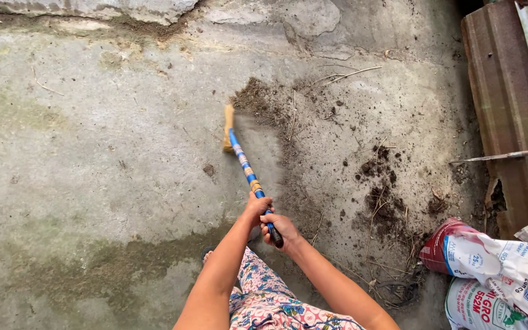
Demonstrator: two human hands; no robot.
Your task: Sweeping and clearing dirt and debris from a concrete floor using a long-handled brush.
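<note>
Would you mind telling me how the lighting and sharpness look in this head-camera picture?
In the head view, soft even daylight with no hard shadows or glare; the hands, left hand and right hand, look sharp, the broom head slightly soft; the concrete floor bends a little towards the edges.

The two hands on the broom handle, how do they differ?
The left hand grips farther down the blue broom handle, toward the head; the right hand grips the dark top end. The left hand sits higher in the picture, the right hand nearer the body. Both are bare and closed around the handle.
</note>
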